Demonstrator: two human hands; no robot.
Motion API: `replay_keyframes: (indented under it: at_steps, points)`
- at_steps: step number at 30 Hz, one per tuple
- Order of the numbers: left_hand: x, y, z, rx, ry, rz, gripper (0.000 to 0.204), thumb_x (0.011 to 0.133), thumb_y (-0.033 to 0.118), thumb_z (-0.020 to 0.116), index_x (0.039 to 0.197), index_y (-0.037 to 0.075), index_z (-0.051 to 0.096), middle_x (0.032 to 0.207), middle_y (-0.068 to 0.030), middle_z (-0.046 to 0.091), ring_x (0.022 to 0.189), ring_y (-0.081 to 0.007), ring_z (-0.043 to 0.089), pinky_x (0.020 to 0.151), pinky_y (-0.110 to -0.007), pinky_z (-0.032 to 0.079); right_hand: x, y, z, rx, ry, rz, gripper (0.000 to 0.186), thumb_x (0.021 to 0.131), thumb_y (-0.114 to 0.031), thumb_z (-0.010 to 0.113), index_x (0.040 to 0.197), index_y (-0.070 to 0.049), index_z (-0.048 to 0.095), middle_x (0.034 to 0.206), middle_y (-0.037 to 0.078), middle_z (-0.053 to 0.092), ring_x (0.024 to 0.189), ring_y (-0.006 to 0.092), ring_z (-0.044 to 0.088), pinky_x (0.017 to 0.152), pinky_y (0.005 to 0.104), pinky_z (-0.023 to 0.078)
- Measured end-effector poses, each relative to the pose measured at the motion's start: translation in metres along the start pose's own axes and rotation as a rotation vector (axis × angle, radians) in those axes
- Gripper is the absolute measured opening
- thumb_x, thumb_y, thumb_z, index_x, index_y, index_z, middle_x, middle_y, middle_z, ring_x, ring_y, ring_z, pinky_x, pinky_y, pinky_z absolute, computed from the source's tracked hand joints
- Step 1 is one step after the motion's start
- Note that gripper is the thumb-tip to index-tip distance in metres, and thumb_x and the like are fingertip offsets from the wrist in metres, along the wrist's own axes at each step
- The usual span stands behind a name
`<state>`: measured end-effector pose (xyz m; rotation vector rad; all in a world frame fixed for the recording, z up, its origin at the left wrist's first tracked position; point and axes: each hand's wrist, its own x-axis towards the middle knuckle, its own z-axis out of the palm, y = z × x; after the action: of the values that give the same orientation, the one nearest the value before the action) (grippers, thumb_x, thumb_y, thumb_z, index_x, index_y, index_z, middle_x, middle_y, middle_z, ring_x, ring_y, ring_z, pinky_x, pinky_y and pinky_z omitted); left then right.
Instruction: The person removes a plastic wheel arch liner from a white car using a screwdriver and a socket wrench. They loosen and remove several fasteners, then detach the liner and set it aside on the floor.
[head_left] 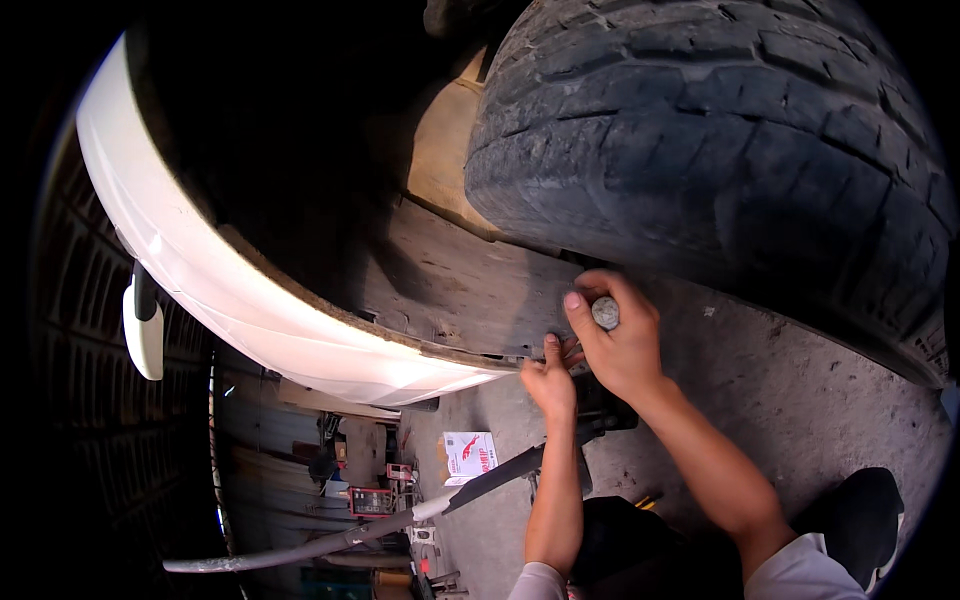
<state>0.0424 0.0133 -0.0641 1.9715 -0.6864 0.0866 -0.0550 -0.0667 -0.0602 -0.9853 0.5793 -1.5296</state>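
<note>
My right hand (630,345) is closed around a grey, worn cylindrical object; its round end (605,313) faces me and the rest is hidden by my fingers. Just left of it and lower, my left hand (550,385) has its thumb up and fingers curled at the corner where the white body panel (300,330) meets the grey wheel-arch liner (460,275). What those fingers hold, if anything, cannot be made out. Above both hands looms a large black tyre (680,150) with worn tread.
A dark jack with a long handle (390,525) stretches toward the lower left beside my left forearm. A white-and-red box (470,455) sits on the concrete floor (720,350). A white side mirror (143,325) juts out at left. Red equipment (370,500) stands farther back.
</note>
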Motion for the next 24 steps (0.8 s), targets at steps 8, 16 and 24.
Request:
replay_keyframes:
  at_steps: [8,16,24]
  points:
    - [0.006,-0.002,-0.008,0.160,0.039,0.074,0.027,0.092,0.017,0.057,0.086,-0.010,0.056,0.080,-0.0155,0.065,0.066,-0.0174,0.064,0.054,-0.029,0.053,0.006,-0.030,-0.012,-0.131,-0.124,-0.059,0.024,0.081,-0.023,0.066,0.094,-0.004,0.061,0.080,0.009,0.063,0.074,0.0208,0.062,0.065,0.0314,0.048]
    - [-0.004,0.014,0.000,0.135,0.003,-0.012,0.029,0.093,0.018,0.056,0.086,-0.010,0.051,0.080,-0.0173,0.065,0.068,-0.0207,0.066,0.057,-0.029,0.055,0.003,-0.029,-0.020,-0.091,-0.031,-0.113,0.026,0.081,-0.026,0.065,0.091,-0.002,0.060,0.071,0.009,0.061,0.062,0.0200,0.062,0.058,0.0296,0.048]
    - [0.005,-0.005,-0.007,0.063,-0.037,0.019,0.031,0.092,0.019,0.056,0.086,-0.011,0.050,0.080,-0.0166,0.064,0.068,-0.0219,0.066,0.054,-0.029,0.056,-0.005,-0.057,-0.035,0.295,0.020,-0.067,0.032,0.080,-0.025,0.064,0.094,0.003,0.058,0.083,0.011,0.063,0.071,0.0171,0.061,0.065,0.0279,0.049]
